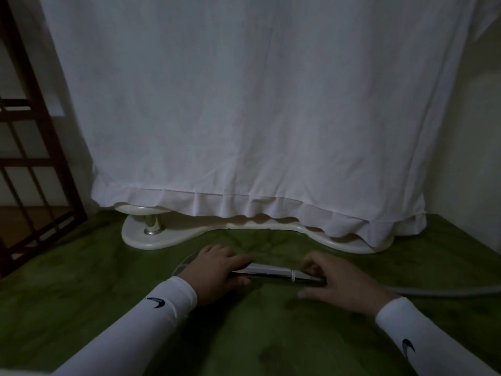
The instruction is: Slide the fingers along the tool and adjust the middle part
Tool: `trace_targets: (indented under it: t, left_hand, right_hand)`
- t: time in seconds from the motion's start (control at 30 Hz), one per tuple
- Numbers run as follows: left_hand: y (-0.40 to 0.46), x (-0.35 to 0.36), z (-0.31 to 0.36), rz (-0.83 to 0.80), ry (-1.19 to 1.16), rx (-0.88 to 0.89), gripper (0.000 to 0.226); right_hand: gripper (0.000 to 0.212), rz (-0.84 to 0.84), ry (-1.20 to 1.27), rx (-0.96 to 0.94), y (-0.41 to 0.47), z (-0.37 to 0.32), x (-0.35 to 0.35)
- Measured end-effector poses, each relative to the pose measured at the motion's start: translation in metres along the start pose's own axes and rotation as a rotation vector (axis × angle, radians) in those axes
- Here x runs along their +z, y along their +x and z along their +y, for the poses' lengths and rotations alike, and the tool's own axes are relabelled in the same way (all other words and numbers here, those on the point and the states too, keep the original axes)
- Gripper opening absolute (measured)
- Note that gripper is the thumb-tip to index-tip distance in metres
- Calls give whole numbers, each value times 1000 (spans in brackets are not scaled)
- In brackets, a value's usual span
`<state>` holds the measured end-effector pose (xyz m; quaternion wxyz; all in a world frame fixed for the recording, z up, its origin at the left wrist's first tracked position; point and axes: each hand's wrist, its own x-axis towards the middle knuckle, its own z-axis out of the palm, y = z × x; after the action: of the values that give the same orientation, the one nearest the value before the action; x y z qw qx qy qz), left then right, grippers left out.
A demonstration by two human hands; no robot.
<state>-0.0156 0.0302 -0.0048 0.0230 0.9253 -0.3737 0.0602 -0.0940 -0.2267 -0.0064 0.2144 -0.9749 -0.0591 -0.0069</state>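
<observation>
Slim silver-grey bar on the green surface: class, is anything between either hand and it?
Nothing visible: the left hand and right hand already touch opposite ends of the slim silver-grey bar on the green surface.

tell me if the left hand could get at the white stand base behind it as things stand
Probably yes: the left hand lies just in front of the white stand base, with only bare green surface between them.
</observation>
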Motion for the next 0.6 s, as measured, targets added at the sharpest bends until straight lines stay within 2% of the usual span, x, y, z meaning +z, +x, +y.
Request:
trace_targets:
  t: [0.17,0.33,0.5,0.6]
  left_hand:
    - [0,1,-1,6,-6,-3,47]
    - [0,0,1,1,4,-3,48]
    - [0,2,1,-5,6,0,47]
    - [-1,1,1,-6,-2,-6,47]
  right_hand:
    - [18,37,-38,-37,0,0,1]
    - [29,-71,-82,17,1,-3,0]
    - [31,-30,-21,10,-1,-2,1]
    - [41,-3,17,4,-2,0,0]
